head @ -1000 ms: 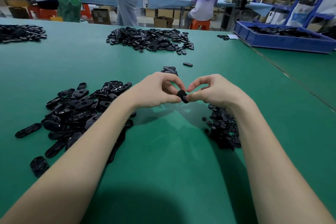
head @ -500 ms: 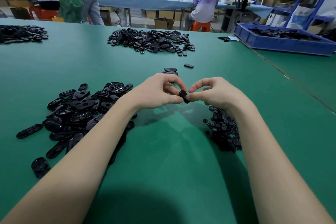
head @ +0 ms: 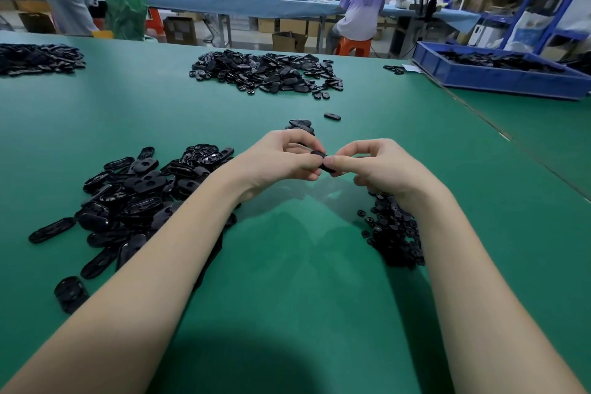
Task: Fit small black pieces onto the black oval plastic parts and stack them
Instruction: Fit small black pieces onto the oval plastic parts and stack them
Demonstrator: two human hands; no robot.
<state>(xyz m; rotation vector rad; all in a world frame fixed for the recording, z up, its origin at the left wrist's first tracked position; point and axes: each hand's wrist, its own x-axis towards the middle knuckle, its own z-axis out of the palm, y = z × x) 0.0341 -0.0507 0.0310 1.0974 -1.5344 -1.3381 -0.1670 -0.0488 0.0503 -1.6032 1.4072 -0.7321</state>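
Both hands, L hand & R hand, fingertips pinched on one oval part btwn them, above table.

The oval part is mostly buried between the fingertips of the left hand and right hand, so whether a small piece sits on it cannot be told. At centre the stack is half covered by the left fingers, and lower right the small pieces slip under the right forearm. Far left, a pile is cut by the frame edge; the tray runs off the right edge.
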